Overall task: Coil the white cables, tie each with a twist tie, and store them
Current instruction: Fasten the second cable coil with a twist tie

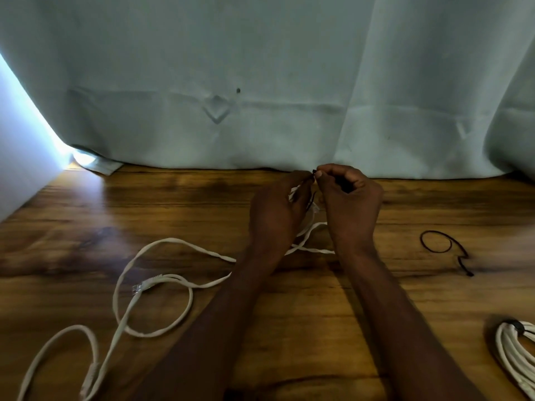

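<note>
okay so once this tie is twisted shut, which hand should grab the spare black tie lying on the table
Right. The spare black twist tie lies on the table beside the right hand, on its outer side. The left hand would have to cross over the right and grips the white cable.

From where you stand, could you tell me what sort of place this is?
Probably a home room, not a workshop: a wooden table set against a pale curtain, with white cables spread on it.
</note>
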A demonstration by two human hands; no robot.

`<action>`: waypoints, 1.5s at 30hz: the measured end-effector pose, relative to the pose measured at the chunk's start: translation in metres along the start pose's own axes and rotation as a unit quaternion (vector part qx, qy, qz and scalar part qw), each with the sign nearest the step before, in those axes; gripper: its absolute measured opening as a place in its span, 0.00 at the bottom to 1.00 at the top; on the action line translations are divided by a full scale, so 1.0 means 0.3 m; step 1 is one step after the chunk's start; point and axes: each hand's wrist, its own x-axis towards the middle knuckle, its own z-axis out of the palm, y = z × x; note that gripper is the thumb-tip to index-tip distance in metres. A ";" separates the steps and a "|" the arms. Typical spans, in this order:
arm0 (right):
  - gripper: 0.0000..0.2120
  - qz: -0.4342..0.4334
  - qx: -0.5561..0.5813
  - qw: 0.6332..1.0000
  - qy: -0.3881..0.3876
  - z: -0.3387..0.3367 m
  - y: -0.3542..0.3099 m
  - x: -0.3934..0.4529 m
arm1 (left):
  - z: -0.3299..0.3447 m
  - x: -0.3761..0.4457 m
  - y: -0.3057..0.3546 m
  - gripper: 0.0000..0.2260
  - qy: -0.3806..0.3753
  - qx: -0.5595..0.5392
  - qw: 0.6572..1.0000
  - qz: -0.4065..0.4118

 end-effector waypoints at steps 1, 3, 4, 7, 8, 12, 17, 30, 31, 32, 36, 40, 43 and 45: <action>0.05 0.000 -0.002 1.000 0.002 0.000 0.001 0.001 | 0.001 0.000 -0.002 0.11 0.000 -0.004 1.000 -0.002; 0.05 -0.001 -0.003 1.000 0.003 0.000 0.004 0.003 | 0.003 0.001 -0.006 0.11 -0.004 -0.004 1.000 -0.005; 0.05 0.000 -0.003 1.000 0.002 0.000 0.006 0.004 | 0.004 0.001 -0.006 0.12 -0.006 -0.003 1.000 -0.006; 0.05 -0.002 -0.004 1.000 0.001 0.002 0.006 0.004 | 0.000 0.001 0.001 0.11 -0.007 0.004 1.000 -0.003; 0.05 -0.006 -0.004 1.000 0.003 0.003 0.004 0.004 | -0.002 0.000 0.006 0.11 -0.004 0.005 1.000 0.001; 0.05 -0.008 0.009 1.000 0.015 -0.005 -0.001 0.004 | -0.006 -0.001 0.016 0.10 0.006 0.001 1.000 0.009; 0.05 -0.003 0.008 1.000 0.002 -0.001 0.009 0.004 | -0.001 0.001 0.013 0.10 0.006 0.008 1.000 0.014; 0.04 -0.028 0.018 0.999 0.015 0.017 0.000 0.006 | -0.007 0.022 -0.014 0.11 0.005 0.042 0.999 0.013; 0.04 -0.033 0.014 0.999 0.015 0.019 0.001 0.005 | -0.007 0.026 -0.021 0.10 0.005 0.045 0.999 0.015; 0.04 -0.039 0.011 0.999 0.016 0.019 0.001 0.005 | -0.007 0.030 -0.026 0.10 0.005 0.045 0.999 0.014; 0.05 -0.061 -0.002 0.998 0.021 0.016 -0.005 0.000 | -0.002 0.035 -0.041 0.12 0.003 0.043 0.999 0.012; 0.05 -0.063 -0.008 0.998 0.016 0.018 -0.015 -0.003 | -0.002 0.037 -0.042 0.10 -0.002 0.033 0.999 0.026; 0.05 -0.075 -0.041 0.996 0.004 0.019 -0.013 -0.007 | -0.002 0.039 -0.041 0.09 -0.002 0.046 0.998 0.042; 0.05 -0.077 -0.049 0.996 0.006 0.018 -0.017 -0.009 | -0.003 0.041 -0.047 0.08 0.011 0.059 0.997 0.052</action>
